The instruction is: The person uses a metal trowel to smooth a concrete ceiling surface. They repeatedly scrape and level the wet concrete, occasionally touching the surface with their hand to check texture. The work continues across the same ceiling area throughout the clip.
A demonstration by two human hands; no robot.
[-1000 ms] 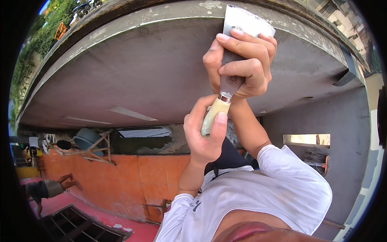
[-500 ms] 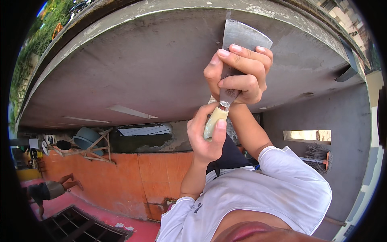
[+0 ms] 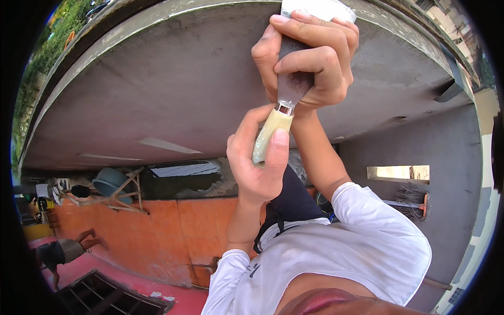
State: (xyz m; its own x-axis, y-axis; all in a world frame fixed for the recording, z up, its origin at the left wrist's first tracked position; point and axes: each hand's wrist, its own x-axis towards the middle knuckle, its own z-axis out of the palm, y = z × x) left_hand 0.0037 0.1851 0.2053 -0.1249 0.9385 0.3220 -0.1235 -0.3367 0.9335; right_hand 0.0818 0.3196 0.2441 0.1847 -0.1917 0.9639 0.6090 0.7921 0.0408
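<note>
My left hand [image 3: 247,155] is closed round the pale cream handle [image 3: 273,131] of a wide metal scraper, thumb along its side. Above it, my right hand [image 3: 331,65] grips the scraper's tapered metal blade [image 3: 315,7] with bent fingers over its face. The bright blade tip reaches the pale, flaking edge [image 3: 220,7] of a grey concrete surface [image 3: 157,89], high in the picture; whether it touches there I cannot tell. The fingers hide part of the blade.
A dark bent metal piece [image 3: 449,92] hangs at the right rim. Below stand a mop [image 3: 412,205] and, leftward, a grey tub [image 3: 107,181] on a wooden frame [image 3: 134,202] beside an orange surface [image 3: 131,231]. Another person [image 3: 63,251] is at the lower left.
Both hands and the scraper dipped slightly half a second ago and are now higher and a little further left, with the blade tip up at the edge. The grips look unchanged.
</note>
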